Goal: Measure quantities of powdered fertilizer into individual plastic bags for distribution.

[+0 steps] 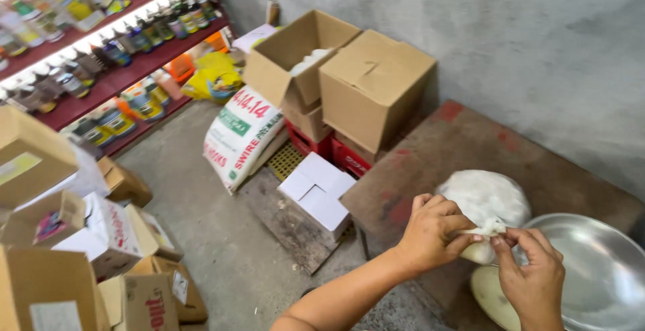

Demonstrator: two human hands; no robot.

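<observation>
A clear plastic bag of white powder (485, 200) lies on a worn brown table (430, 163). My left hand (433, 230) grips the bag's twisted neck from the left, fingers curled around it. My right hand (534, 280) pinches the same neck from the right with thumb and fingertips. Both hands meet at the bag's near end, just left of a shiny metal bowl (594, 270).
A pale flat object (489, 294) sits under my right hand. Cardboard boxes (373, 82) stack on red crates against the grey wall. A printed white sack (240, 136) leans beside them. More boxes (80, 237) crowd the floor at left, below shelves of bottles (101, 49).
</observation>
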